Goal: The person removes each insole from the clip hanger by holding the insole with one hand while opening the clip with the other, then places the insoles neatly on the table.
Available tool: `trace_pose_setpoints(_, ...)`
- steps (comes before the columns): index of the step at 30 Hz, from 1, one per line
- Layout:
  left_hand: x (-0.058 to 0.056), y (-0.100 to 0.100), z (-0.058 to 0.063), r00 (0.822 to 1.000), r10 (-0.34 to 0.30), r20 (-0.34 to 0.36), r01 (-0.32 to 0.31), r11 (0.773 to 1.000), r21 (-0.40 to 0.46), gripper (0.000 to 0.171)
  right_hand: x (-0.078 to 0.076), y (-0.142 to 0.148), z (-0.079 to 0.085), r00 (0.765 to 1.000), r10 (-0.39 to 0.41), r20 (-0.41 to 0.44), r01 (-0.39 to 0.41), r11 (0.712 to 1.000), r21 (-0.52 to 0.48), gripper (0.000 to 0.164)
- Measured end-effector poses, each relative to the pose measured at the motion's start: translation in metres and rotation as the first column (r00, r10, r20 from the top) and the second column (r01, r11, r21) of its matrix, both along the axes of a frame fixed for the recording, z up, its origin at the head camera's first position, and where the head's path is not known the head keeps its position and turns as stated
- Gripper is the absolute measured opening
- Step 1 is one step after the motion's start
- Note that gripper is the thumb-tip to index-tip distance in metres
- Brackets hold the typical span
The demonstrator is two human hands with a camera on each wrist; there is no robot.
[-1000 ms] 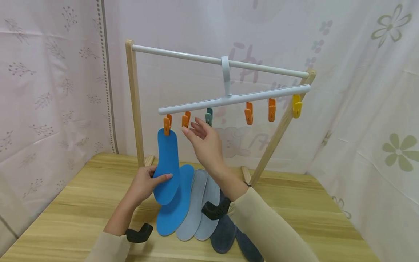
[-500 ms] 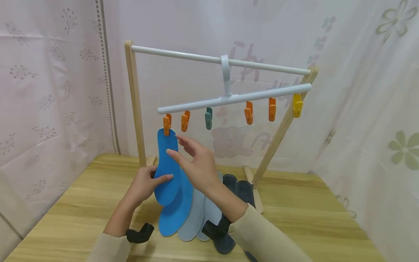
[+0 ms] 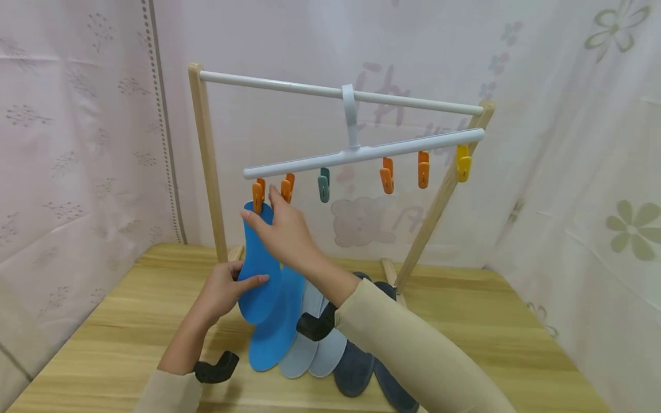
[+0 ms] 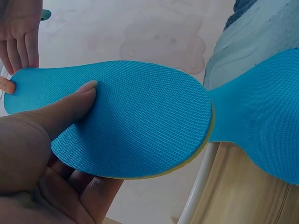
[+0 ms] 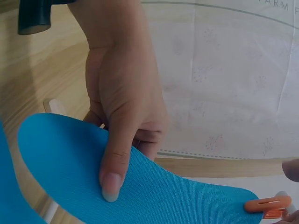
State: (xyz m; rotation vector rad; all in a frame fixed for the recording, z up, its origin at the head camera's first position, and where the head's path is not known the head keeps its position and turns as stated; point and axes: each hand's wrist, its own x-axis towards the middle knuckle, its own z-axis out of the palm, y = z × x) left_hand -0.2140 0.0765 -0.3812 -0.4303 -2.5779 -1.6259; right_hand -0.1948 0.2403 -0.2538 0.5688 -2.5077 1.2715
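Note:
In the head view, a blue insole (image 3: 259,304) hangs by its narrow end from an orange clip (image 3: 257,198), the leftmost on a white hanger (image 3: 310,165). My left hand (image 3: 219,289) holds its lower part, thumb on the front and fingers behind, as the left wrist view also shows. Near the top end is my right hand (image 3: 289,232), thumb and fingers spread beside the clip. In the right wrist view the clip (image 5: 268,204) grips the insole's tip, with my right fingertips apart from it.
A second blue insole (image 3: 273,344), grey insoles (image 3: 327,353) and dark insoles (image 3: 353,370) lie on the wooden table (image 3: 465,321). More orange clips, a green clip (image 3: 323,185) and a yellow clip (image 3: 463,165) hang from the hanger. The rack's rod (image 3: 289,86) supports it.
My right hand went from the second orange clip down to the upper insole, then up and left to the first clip. My left hand keeps its hold on the insole.

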Motion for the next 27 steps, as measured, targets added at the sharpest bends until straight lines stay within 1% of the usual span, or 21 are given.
trace_pose_setpoints(3, -0.001, -0.001, 0.0, 1.0, -0.003, 0.002, 0.003, 1.0, 0.005, 0.043, -0.003, -0.006, 0.004, 0.999, -0.012, 0.038, 0.012, 1.0, -0.01, 0.074)
trace_pose_setpoints(8, -0.001, -0.001, -0.001, 1.0, -0.009, -0.001, 0.009, 1.0, 0.008, 0.046, -0.012, -0.013, 0.008, 0.998, -0.046, 0.042, 0.048, 0.998, -0.039, 0.068)
trace_pose_setpoints(12, 0.0, 0.0, -0.001, 1.0, -0.016, -0.008, 0.017, 1.0, 0.007, 0.048, -0.018, -0.016, 0.01, 0.998, -0.065, 0.009, 0.065, 0.996, -0.061, 0.059)
trace_pose_setpoints(15, 0.0, 0.001, -0.001, 1.0, -0.018, -0.008, 0.018, 1.0, 0.004, 0.048, -0.02, -0.018, 0.011, 0.997, -0.077, -0.019, 0.075, 0.994, -0.077, 0.049)
trace_pose_setpoints(19, 0.001, 0.0, 0.001, 1.0, -0.013, -0.001, 0.013, 1.0, -0.002, 0.044, -0.023, -0.021, 0.012, 0.994, -0.093, -0.053, 0.088, 0.992, -0.089, 0.038)
trace_pose_setpoints(24, 0.005, 0.001, 0.005, 1.0, -0.023, -0.001, 0.023, 1.0, -0.006, 0.043, -0.027, -0.023, 0.012, 0.989, -0.117, -0.086, 0.107, 0.988, -0.109, 0.031)
trace_pose_setpoints(27, 0.007, 0.001, 0.006, 0.999, -0.033, -0.004, 0.033, 0.999, -0.008, 0.044, -0.027, -0.023, 0.011, 0.985, -0.132, -0.108, 0.119, 0.985, -0.123, 0.031)
